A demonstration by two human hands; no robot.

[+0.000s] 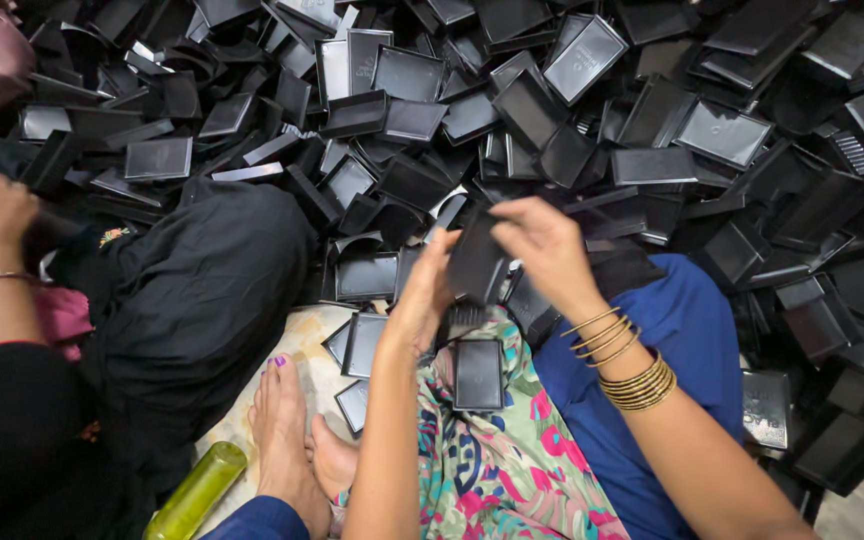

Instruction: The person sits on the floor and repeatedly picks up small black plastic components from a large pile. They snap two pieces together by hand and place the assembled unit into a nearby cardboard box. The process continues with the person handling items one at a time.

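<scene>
Pinching a small black tray (476, 262) between both hands above our lap, we hold it upright, long axis near-to-far, left hand (422, 290) fingers pressed to its left side, right hand (547, 250) fingers curled over its right edge, heap of black trays (652, 150) beyond.

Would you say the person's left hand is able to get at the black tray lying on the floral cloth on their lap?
Probably yes, once freed: the black tray lies uncovered just below the left hand, but that hand and the right hand hold a black piece.
</scene>
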